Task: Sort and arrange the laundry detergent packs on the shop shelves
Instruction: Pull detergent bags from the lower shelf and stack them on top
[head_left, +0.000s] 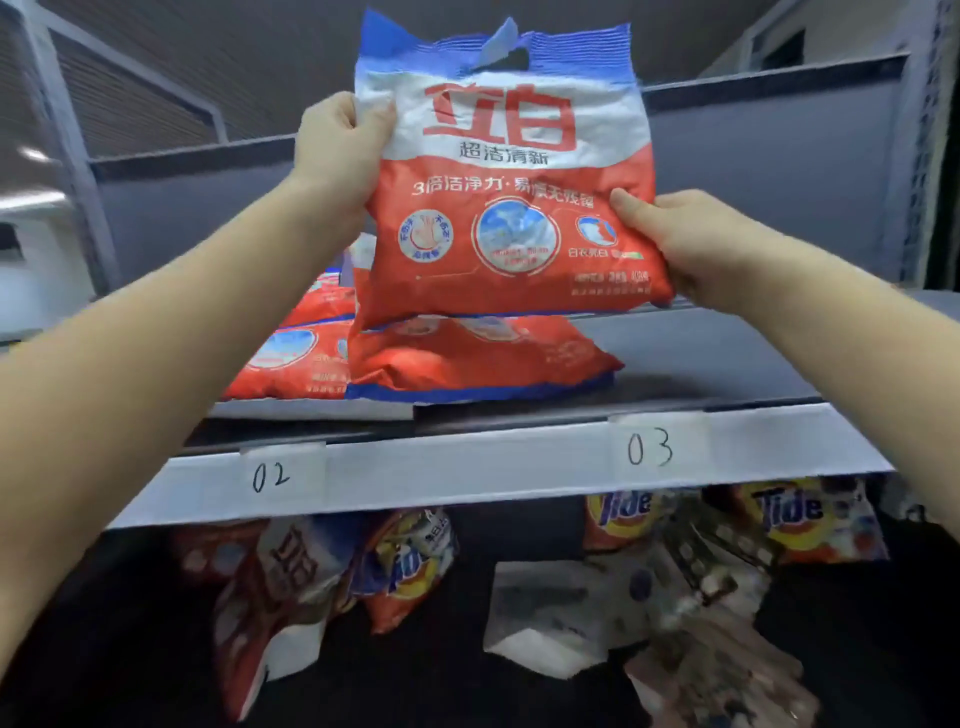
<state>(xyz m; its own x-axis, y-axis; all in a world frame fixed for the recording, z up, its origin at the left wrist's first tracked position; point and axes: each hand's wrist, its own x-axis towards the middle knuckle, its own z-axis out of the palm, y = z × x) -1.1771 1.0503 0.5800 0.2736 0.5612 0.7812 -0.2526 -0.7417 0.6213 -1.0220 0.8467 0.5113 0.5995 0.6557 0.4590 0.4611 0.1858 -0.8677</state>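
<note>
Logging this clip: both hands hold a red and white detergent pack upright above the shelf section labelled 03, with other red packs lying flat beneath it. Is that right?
Not quite. The head view shows the pack, held by the left hand and right hand, above flat red packs that lie between the 02 label and the 03 label; the shelf behind 03 is bare. The rest stands.

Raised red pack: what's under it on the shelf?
Under the raised red pack lies another red pack, flat on the upper shelf. Its top half is covered; more red packs lie beside it.
</note>
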